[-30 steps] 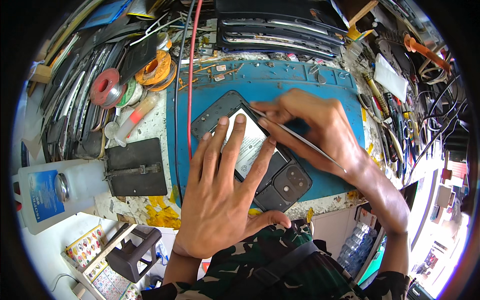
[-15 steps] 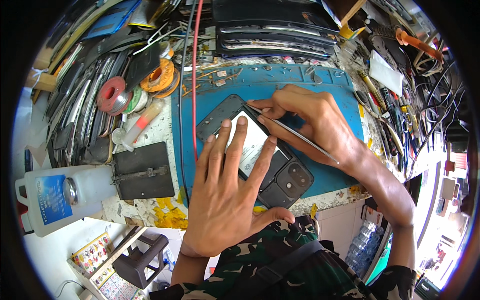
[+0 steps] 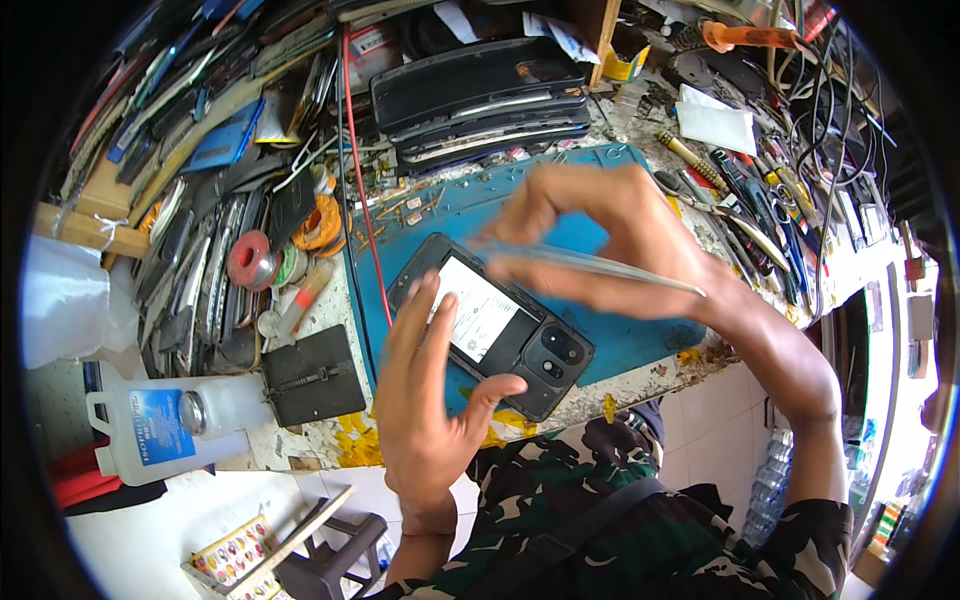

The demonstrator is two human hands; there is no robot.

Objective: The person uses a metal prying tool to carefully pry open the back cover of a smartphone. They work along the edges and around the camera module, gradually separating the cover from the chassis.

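Note:
A smartphone with its back cover off lies on a blue mat [image 3: 640,325], its black frame [image 3: 545,400] tilted to the right. Its white battery [image 3: 485,310] shows in the middle and the camera module [image 3: 557,352] at its lower right end. My left hand [image 3: 425,420] is open, fingers stretched along the phone's left side with tips over the battery's edge and the thumb near the lower end. My right hand [image 3: 620,240] is closed round slim metal tweezers [image 3: 640,275] above the phone's upper right edge. Motion blurs the right fingers and the tweezers' front end.
A stack of dark phone-like panels [image 3: 480,100] stands behind the mat. Solder spools [image 3: 252,262], a black plate [image 3: 310,380] and a plastic bottle [image 3: 150,425] are at left. Tools [image 3: 760,210] and cables crowd the right. A red cable [image 3: 362,180] crosses the mat's left side.
My right hand has lifted the tweezers off the phone's upper edge. My left hand has slid toward the phone's left side, uncovering more battery. The view has shifted.

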